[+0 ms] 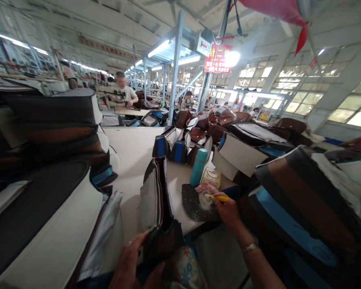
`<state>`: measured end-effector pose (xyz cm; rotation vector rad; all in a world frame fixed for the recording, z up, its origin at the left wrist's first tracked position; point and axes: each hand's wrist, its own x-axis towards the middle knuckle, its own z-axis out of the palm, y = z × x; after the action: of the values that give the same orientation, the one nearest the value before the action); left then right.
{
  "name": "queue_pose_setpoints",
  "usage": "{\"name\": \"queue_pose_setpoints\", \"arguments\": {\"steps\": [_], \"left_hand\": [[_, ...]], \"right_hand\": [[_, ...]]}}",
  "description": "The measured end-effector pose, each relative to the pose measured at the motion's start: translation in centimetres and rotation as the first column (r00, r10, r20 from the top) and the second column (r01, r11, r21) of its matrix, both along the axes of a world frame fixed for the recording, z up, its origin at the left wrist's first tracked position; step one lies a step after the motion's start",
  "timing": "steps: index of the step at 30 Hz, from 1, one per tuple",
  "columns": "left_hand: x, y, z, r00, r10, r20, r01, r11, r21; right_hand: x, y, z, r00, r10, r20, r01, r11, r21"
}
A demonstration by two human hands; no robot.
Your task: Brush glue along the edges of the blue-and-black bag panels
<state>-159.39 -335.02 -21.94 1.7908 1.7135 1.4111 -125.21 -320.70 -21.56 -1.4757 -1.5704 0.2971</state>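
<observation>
My left hand (129,257) grips the near end of an unfinished bag (150,196), which stands on its side with grey, brown and black layers parted at the opening. The left fingertips are partly hidden by the bag. In my right hand (228,210) is a brush with a yellow handle (222,198), pointed into a small pale pot (205,199). The brush's tip is hard to make out in the pot's whitish contents. A crumpled pink cloth (208,187) lies against the pot. Under the pot is a dark stained mat (190,204).
Behind the pot stand a teal bottle (198,166) and a yellowish container (212,178). Stacked bags (60,132) rise at the left, more bags (291,180) at the right. Brown bags (204,120) are heaped at the back. A co-worker (128,94) sits beyond the pale table (129,160).
</observation>
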Motion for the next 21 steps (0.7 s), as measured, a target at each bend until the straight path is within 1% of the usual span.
{"name": "queue_pose_setpoints", "arguments": {"steps": [2,4,7,9,12,17,19,21], "left_hand": [[0.4,0.5,0.1,1.000,-0.021,0.002,0.021,1.000,-0.005],[0.5,0.9,0.3,0.999,-0.027,-0.026,0.027,1.000,0.003],[0.4,1.4,0.4,0.997,-0.024,-0.073,0.027,0.999,0.037],[0.4,1.7,0.5,0.998,-0.031,-0.058,0.034,0.998,0.054],[0.6,2.3,1.3,0.998,-0.065,0.012,0.065,0.997,0.041],[0.9,3.4,4.1,0.959,-0.247,0.138,0.249,0.968,0.004],[0.9,3.8,5.2,0.946,-0.272,0.177,0.275,0.961,0.010],[1.1,4.1,5.9,0.945,-0.274,0.181,0.274,0.961,0.023]], "right_hand": [[-0.4,1.0,-0.9,0.997,0.075,0.029,-0.076,0.997,0.016],[-0.7,1.9,-1.6,0.991,0.121,0.048,-0.122,0.992,0.023],[-0.4,2.7,-2.2,0.989,0.136,0.051,-0.139,0.989,0.042],[-0.1,2.6,-2.3,0.991,0.126,0.044,-0.129,0.990,0.063],[0.2,1.4,-2.4,0.989,0.140,0.056,-0.143,0.988,0.063],[0.0,-2.4,-2.5,0.974,0.206,0.090,-0.209,0.978,0.015],[0.0,-3.4,-2.2,0.976,0.207,0.064,-0.208,0.978,0.009],[0.0,-3.7,-1.8,0.985,0.175,0.006,-0.175,0.985,0.010]]}}
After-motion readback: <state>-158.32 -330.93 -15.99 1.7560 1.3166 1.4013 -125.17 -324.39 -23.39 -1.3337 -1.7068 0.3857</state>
